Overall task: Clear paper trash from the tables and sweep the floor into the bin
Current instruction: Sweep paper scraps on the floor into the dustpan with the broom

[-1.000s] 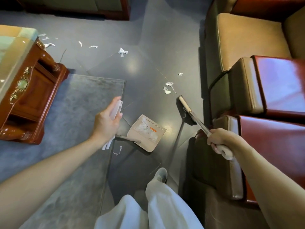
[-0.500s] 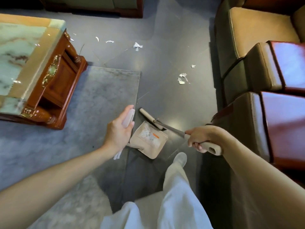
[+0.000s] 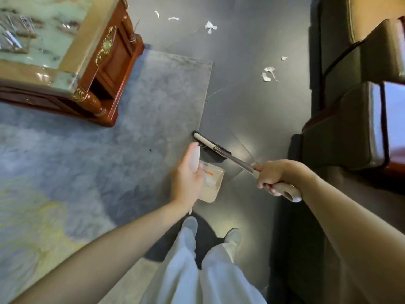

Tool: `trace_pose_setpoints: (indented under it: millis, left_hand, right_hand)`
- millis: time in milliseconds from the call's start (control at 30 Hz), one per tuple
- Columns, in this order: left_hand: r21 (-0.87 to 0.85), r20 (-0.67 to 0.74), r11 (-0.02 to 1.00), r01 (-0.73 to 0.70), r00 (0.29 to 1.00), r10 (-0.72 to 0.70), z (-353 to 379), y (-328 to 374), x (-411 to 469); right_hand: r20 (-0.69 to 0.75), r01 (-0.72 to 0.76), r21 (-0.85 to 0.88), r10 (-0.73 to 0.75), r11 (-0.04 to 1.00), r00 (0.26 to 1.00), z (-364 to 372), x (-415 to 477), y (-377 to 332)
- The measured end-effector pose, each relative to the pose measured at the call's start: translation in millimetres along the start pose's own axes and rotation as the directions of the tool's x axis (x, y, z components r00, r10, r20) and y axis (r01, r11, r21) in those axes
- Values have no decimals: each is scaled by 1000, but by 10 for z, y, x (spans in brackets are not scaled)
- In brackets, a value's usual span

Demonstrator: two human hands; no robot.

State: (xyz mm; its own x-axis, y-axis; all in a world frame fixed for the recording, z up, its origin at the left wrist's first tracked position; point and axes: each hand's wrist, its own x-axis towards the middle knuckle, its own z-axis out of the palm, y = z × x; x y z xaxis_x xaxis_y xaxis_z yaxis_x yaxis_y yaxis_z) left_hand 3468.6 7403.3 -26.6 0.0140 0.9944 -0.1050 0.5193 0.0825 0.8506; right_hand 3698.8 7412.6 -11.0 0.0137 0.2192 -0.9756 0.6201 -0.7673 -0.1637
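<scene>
My left hand grips the pale upright handle of a beige dustpan that sits on the dark floor just ahead of my feet, with bits of paper inside it. My right hand holds the beige grip of a broom; its metal shaft runs up-left to the black-bristled broom head, which lies at the rug's edge right beyond the dustpan. White paper scraps lie on the floor farther ahead: a pair of paper scraps, a small paper scrap, and a crumpled paper scrap with thin paper strips near it.
A grey rug covers the floor on the left. A carved wooden table with a green marble top stands at the upper left. Brown and red leather armchairs line the right side. My white trouser legs and shoes are below.
The view has shifted left and forward. The broom head has swung from the right-hand floor by the armchairs across to the rug's edge just beyond the dustpan. Both hands keep their grips.
</scene>
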Motion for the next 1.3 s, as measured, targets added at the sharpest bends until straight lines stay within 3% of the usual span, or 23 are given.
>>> trace_pose_setpoints:
  millis: [133,267,500,733,1100,1300]
  left_hand:
    - [41,-48,999,-10,999,12,194,145,148]
    - [134,-94,991,-11,995,24,153,128,288]
    - [169,-93,986,12,996,4,145,133,177]
    - [170,-112,985,37,994,-18,28,131,-76]
    - [222,-187,975,29,982,13,-4,17,-405]
    - [185,-208,982,37,978,3,59,-52,-446]
  right_hand:
    - [80,-25,-28,27,999,996,231,-284,313]
    - [141,-68,39,62,997,988,-15,-666,570]
    - [57,4,98,-10,995,998,-354,-1070,799]
    - [-40,26,51,-24,998,999,-467,-897,799]
    - [-71,115,-231,-134,966,988,-54,-320,547]
    - [-1,130,-115,-131,985,991,469,-136,525]
